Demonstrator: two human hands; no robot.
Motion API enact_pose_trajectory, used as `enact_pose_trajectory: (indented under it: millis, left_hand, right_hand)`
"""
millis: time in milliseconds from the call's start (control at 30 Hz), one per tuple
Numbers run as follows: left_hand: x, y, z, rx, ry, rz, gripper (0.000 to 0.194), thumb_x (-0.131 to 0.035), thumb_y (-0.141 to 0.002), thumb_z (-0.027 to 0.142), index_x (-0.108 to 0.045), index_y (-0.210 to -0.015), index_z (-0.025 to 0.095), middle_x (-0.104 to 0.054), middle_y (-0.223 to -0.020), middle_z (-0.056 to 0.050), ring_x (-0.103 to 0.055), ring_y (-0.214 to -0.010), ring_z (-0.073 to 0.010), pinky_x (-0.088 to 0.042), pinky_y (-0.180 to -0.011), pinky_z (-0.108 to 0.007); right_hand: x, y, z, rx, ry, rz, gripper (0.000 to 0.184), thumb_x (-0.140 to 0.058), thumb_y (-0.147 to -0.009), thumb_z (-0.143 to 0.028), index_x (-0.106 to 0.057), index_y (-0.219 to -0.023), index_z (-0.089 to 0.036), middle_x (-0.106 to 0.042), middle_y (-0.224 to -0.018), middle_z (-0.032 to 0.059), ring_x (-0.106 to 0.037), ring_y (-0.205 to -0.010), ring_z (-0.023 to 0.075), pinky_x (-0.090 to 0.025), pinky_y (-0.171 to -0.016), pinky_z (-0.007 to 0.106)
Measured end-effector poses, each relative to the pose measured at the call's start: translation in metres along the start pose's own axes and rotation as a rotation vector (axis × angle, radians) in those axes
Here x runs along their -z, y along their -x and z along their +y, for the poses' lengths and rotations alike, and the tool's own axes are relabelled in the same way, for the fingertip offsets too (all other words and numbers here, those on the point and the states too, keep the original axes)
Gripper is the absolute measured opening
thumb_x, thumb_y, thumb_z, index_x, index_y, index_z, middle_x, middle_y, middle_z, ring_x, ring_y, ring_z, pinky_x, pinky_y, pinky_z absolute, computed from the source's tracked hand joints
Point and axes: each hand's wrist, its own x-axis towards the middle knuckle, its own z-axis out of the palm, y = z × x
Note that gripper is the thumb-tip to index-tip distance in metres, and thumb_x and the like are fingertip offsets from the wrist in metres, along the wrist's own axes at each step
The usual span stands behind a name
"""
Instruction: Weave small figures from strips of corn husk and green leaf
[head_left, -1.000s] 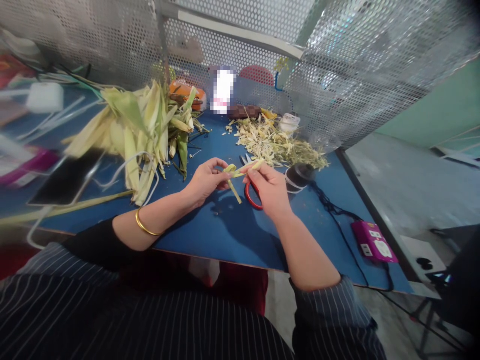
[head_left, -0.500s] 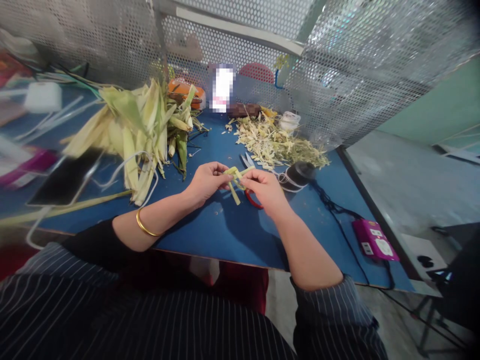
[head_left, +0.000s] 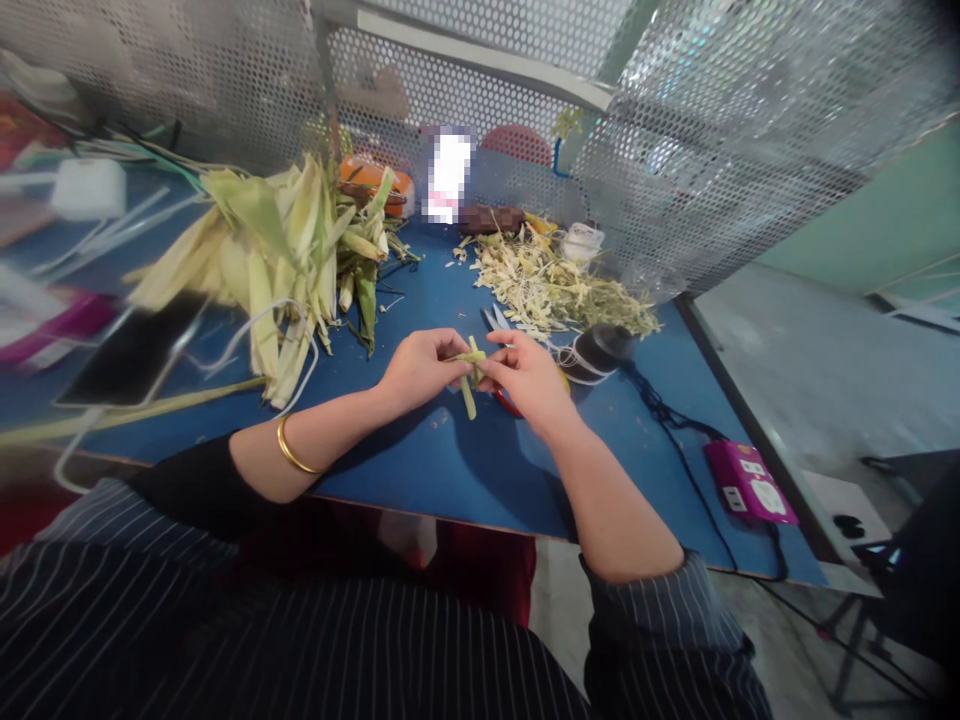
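Note:
Both hands meet over the middle of the blue table [head_left: 450, 470]. My left hand [head_left: 418, 368] pinches one side of a folded strip of pale green corn husk [head_left: 470, 372], and my right hand [head_left: 526, 378] pinches the other side, fingers pressed together. One end of the strip hangs down between the hands. Red-handled scissors [head_left: 504, 398] lie on the table under my right hand, mostly hidden by it.
A pile of whole corn husks [head_left: 277, 250] lies at the left, shredded husk scraps [head_left: 555, 285] at the back. A dark spool of thread [head_left: 596, 350] sits right of my hands. A pink power strip [head_left: 746, 482] and black cable lie near the right edge. Perforated metal screens stand behind.
The husk strip has been folded shorter: its long end that stuck out toward the right is now tucked in, and my hands have drawn closer together.

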Motion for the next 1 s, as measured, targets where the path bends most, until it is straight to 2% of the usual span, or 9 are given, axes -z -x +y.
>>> enact_pose_trajectory:
  millis: [133, 267, 367, 467, 600, 700, 833, 933, 1000]
  left_hand:
    - [0.003, 0.002, 0.008, 0.007, -0.043, -0.03, 0.012, -0.063, -0.073, 0.026, -0.063, -0.077, 0.015, -0.064, -0.065, -0.001, -0.059, -0.054, -0.0095, -0.044, -0.054, -0.021]
    - [0.002, 0.005, 0.017, 0.07, 0.015, -0.102, 0.01, -0.065, -0.071, 0.023, -0.063, -0.073, 0.014, -0.06, -0.057, 0.001, -0.055, -0.05, -0.0082, -0.04, -0.049, -0.02]
    - [-0.001, 0.006, 0.019, 0.18, 0.098, -0.163, 0.008, -0.066, -0.068, 0.02, -0.061, -0.071, 0.015, -0.059, -0.058, 0.001, -0.055, -0.048, -0.0077, -0.038, -0.045, -0.019]
    - [-0.002, 0.007, 0.018, 0.259, 0.128, -0.252, 0.008, -0.065, -0.069, 0.021, -0.064, -0.074, 0.015, -0.06, -0.059, 0.0, -0.053, -0.047, -0.0075, -0.036, -0.043, -0.018]
    - [0.0, 0.008, 0.014, 0.252, 0.14, -0.407, 0.014, -0.063, -0.072, 0.026, -0.07, -0.079, 0.017, -0.059, -0.057, 0.0, -0.052, -0.048, -0.0087, -0.037, -0.045, -0.02]
    - [0.002, 0.008, 0.013, 0.244, 0.149, -0.483, 0.015, -0.062, -0.073, 0.028, -0.071, -0.079, 0.017, -0.058, -0.054, 0.0, -0.051, -0.047, -0.0089, -0.039, -0.047, -0.02]
    - [0.002, 0.008, 0.017, 0.248, 0.194, -0.477, 0.018, -0.062, -0.075, 0.028, -0.072, -0.086, 0.018, -0.056, -0.054, 0.0, -0.049, -0.047, -0.0086, -0.04, -0.049, -0.02]
    - [0.0, 0.008, 0.02, 0.283, 0.276, -0.437, 0.015, -0.061, -0.077, 0.032, -0.069, -0.076, 0.019, -0.052, -0.052, 0.001, -0.046, -0.045, -0.0083, -0.039, -0.048, -0.02]
    - [-0.002, 0.009, 0.021, 0.294, 0.305, -0.423, 0.022, -0.059, -0.079, 0.037, -0.064, -0.068, 0.018, -0.051, -0.052, 0.001, -0.044, -0.045, -0.0085, -0.038, -0.047, -0.021]
  right_hand:
    - [0.002, 0.002, -0.008, -0.045, -0.018, -0.156, 0.027, -0.069, -0.07, -0.042, -0.063, -0.08, -0.017, -0.062, -0.062, -0.0005, -0.056, -0.053, 0.0101, -0.047, -0.055, 0.025]
    - [0.003, 0.001, -0.006, 0.044, 0.058, -0.039, 0.022, -0.068, -0.07, -0.039, -0.065, -0.072, -0.017, -0.057, -0.059, -0.0027, -0.045, -0.049, 0.007, -0.04, -0.05, 0.023]
    - [0.004, -0.001, -0.003, 0.037, 0.051, -0.019, 0.019, -0.07, -0.067, -0.034, -0.062, -0.069, -0.017, -0.056, -0.06, -0.0033, -0.045, -0.051, 0.0068, -0.038, -0.05, 0.022]
    - [0.005, -0.001, -0.003, 0.044, 0.003, 0.01, 0.019, -0.068, -0.07, -0.033, -0.057, -0.068, -0.018, -0.05, -0.055, -0.0052, -0.041, -0.046, 0.0063, -0.035, -0.045, 0.021]
    - [0.004, -0.002, -0.002, 0.134, -0.048, 0.077, 0.018, -0.061, -0.079, -0.032, -0.051, -0.069, -0.02, -0.051, -0.05, -0.005, -0.044, -0.044, 0.0072, -0.036, -0.045, 0.022]
    - [0.003, -0.006, 0.003, 0.152, -0.061, 0.156, 0.018, -0.06, -0.079, -0.031, -0.05, -0.069, -0.021, -0.051, -0.05, -0.0052, -0.046, -0.042, 0.0076, -0.038, -0.045, 0.023]
    - [0.003, -0.011, 0.009, 0.129, -0.076, 0.246, 0.019, -0.059, -0.079, -0.031, -0.049, -0.067, -0.021, -0.049, -0.047, -0.0057, -0.046, -0.04, 0.0082, -0.038, -0.044, 0.023]
    - [0.004, -0.013, 0.01, 0.127, -0.091, 0.254, 0.019, -0.06, -0.078, -0.031, -0.049, -0.066, -0.021, -0.049, -0.046, -0.0058, -0.046, -0.04, 0.0085, -0.038, -0.044, 0.024]
    - [0.004, -0.013, 0.011, 0.135, -0.096, 0.238, 0.019, -0.061, -0.078, -0.031, -0.05, -0.067, -0.021, -0.049, -0.046, -0.0059, -0.047, -0.04, 0.0084, -0.038, -0.045, 0.023]
